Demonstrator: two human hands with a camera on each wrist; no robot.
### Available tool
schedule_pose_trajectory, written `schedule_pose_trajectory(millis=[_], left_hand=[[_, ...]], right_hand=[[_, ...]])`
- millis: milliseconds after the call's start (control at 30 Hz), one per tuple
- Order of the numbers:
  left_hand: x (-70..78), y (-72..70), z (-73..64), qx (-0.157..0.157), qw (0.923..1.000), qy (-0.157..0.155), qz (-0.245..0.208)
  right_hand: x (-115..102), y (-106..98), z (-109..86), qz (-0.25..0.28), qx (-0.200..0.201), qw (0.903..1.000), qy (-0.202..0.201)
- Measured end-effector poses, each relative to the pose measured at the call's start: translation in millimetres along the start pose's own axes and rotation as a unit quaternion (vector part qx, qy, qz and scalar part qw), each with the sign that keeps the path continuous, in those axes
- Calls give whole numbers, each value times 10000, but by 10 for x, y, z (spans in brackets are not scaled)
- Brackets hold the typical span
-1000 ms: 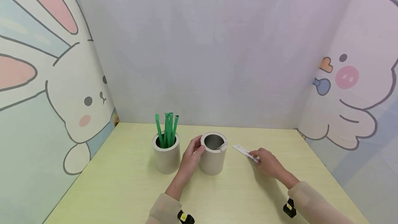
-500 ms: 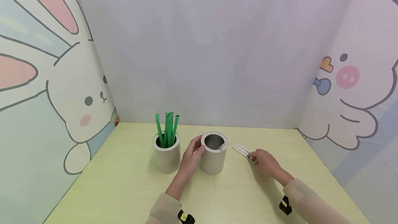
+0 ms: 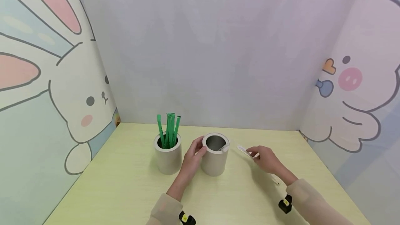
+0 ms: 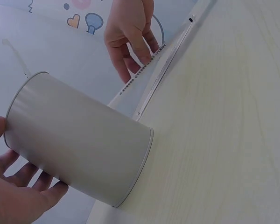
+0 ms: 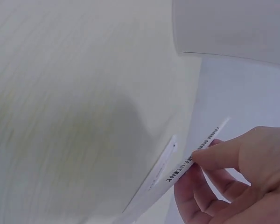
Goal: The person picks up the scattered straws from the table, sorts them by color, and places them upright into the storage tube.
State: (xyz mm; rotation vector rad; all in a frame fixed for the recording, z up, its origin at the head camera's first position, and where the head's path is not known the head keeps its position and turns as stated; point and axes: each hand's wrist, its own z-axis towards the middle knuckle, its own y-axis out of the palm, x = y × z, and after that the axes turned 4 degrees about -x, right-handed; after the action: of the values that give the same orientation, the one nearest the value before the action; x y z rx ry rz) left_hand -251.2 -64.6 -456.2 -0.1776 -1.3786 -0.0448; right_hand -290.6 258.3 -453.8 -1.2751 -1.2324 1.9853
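My left hand (image 3: 191,157) holds the side of a beige cylindrical canister (image 3: 214,164), thumb near the rim and fingers round its far side. The canister stands upright on the table, and a thin clear-wrapped straw (image 3: 224,146) leans against its inner rim. To the right, my right hand (image 3: 267,159) pinches a white wrapped straw (image 5: 186,163) with printed lettering between thumb and fingers, lifted at a slant. A second wrapped straw (image 5: 154,177) lies on the tabletop just below it. Left of my left hand stands a matching canister (image 3: 168,160) with several green straws (image 3: 168,131) upright inside.
The pale yellow table (image 3: 118,186) ends at a plain light backdrop (image 3: 203,61). Cartoon-printed panels flank it, a rabbit (image 3: 78,96) at left and a chick-like figure (image 3: 353,103) at right.
My right hand has closed on one of the wrapped straws and raised it slightly off the table, apart from the other one. The left hand and both canisters have stayed put.
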Motion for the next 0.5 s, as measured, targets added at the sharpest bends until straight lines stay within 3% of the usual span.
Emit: schedule_pose_trajectory(millis=[167,300,500], left_hand=[[10,-1,-15,-13,10000,5,-32],[4,-4,-15,-19,9999,-1,-120],[2,-5,-8,-14,9999,-54,-146]], right_hand=[[-156,-115,80,626,347,9972,225],[-293,-218,159,1184,677,9897,439],[-532,-359,299,2425,1132,9622,496]])
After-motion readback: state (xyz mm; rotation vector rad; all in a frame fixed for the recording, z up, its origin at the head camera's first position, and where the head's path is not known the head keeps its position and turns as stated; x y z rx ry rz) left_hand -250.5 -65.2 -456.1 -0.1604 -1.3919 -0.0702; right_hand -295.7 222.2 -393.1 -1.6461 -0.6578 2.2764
